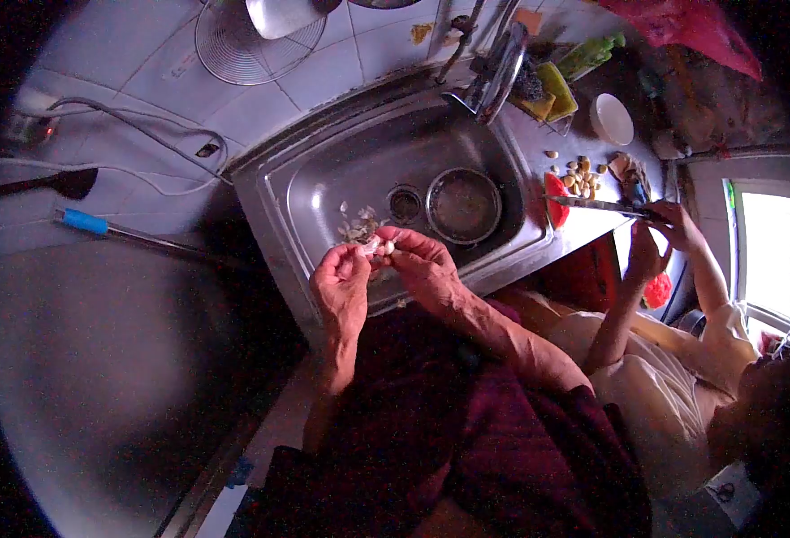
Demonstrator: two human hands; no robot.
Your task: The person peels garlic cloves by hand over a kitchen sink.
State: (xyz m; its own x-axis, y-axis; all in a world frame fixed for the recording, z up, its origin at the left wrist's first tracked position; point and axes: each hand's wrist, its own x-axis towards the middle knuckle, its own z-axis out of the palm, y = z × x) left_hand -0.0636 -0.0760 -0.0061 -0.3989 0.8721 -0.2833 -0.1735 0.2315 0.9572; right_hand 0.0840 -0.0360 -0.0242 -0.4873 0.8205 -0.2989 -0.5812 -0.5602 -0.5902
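Above the near edge of the steel sink, my left hand and my right hand meet fingertip to fingertip. Both pinch a small pale garlic clove with papery skin on its left side. The fingers partly cover it. Just beyond my fingertips, a heap of loose garlic skins lies on the sink floor. A round metal strainer bowl sits in the sink beside the drain.
At right, a co-worker's hands hold a knife near a red piece. Several garlic cloves and a white bowl are on the counter. The faucet rises behind the sink; a blue-handled rod is left.
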